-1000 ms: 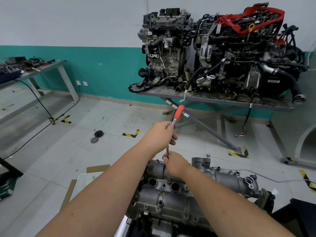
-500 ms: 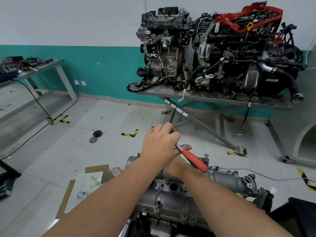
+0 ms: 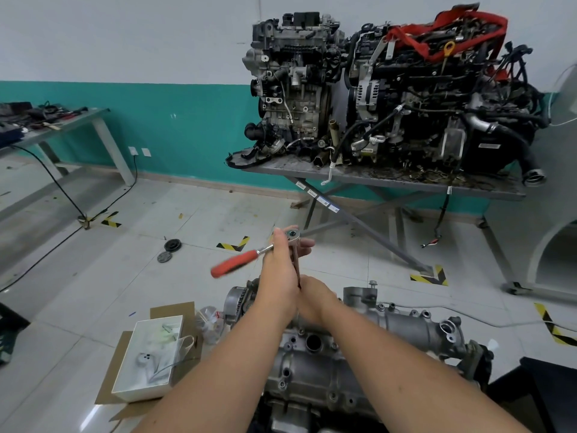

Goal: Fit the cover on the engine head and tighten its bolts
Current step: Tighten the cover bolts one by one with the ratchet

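Note:
The grey metal cover (image 3: 315, 373) lies on the engine head at the bottom centre, with round holes and small bolts along its top. My left hand (image 3: 279, 270) grips a ratchet wrench (image 3: 293, 235) near its head; the wrench's red handle (image 3: 234, 264) points left and is blurred. A long extension bar (image 3: 296, 264) runs down from the ratchet head toward the cover's far edge. My right hand (image 3: 313, 300) holds the lower end of that bar just above the cover. The bolt under the bar is hidden by my hands.
A white box (image 3: 146, 357) with small parts sits on cardboard to the left of the engine. Two large engines (image 3: 390, 98) stand on a metal table at the back. A workbench (image 3: 46, 126) stands far left. Two round discs (image 3: 168, 250) lie on the tiled floor.
The red handle has swung round from pointing up, to lower right, to left, while my right hand stays on the bar's lower end. The view has shifted slightly.

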`<action>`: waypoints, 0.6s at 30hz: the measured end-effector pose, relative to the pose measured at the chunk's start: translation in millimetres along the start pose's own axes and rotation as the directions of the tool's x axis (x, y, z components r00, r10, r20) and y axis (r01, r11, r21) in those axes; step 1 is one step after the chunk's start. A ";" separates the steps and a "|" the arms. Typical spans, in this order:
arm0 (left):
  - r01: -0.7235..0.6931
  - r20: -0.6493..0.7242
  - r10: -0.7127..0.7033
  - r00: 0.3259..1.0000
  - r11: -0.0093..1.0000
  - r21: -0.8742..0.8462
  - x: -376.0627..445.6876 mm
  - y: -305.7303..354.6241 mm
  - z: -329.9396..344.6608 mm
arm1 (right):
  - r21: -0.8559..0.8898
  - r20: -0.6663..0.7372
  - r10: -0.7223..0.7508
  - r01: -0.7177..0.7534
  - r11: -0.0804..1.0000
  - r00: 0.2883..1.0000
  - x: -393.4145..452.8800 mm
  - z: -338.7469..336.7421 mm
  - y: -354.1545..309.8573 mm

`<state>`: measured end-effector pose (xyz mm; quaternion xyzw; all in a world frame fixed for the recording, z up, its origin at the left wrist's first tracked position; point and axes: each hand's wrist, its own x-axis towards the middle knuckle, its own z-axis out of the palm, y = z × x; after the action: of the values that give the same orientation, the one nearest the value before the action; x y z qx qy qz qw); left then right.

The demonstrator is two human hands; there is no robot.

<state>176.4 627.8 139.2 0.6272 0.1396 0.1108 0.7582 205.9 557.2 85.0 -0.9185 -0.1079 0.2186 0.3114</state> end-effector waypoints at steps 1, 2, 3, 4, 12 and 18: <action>0.026 -0.011 -0.027 1.000 0.999 -0.032 2.8 2.1 -1.0 | 0.013 0.024 0.020 -0.020 1.000 1.000 -3.2 -1.1 -1.2; 0.062 -0.023 -0.063 0.998 0.997 -0.041 2.6 6.3 -1.8 | 0.012 0.013 0.016 -0.016 1.000 1.000 -0.9 0.6 0.9; 0.065 -0.017 -0.066 0.998 0.997 -0.032 3.9 6.7 -2.9 | -0.001 0.019 0.030 -0.030 1.000 0.999 -1.9 -1.6 -1.4; 0.076 0.007 -0.076 0.997 0.997 -0.032 3.3 9.8 -4.2 | -0.009 0.017 0.040 -0.039 0.999 0.999 2.0 -1.3 0.4; 0.165 0.244 -0.190 0.951 0.979 0.121 12.1 36.3 -17.3 | -0.049 0.023 0.032 -0.031 0.998 0.999 4.9 0.2 2.5; 0.128 0.209 -0.203 0.957 0.937 0.324 18.9 48.6 -8.9 | -0.066 0.015 0.011 -0.010 0.998 1.000 3.4 2.3 3.9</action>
<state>191.3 651.6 184.0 0.7320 0.1155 -0.0534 0.6693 208.1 556.5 79.8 -0.9271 -0.1125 0.2237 0.2789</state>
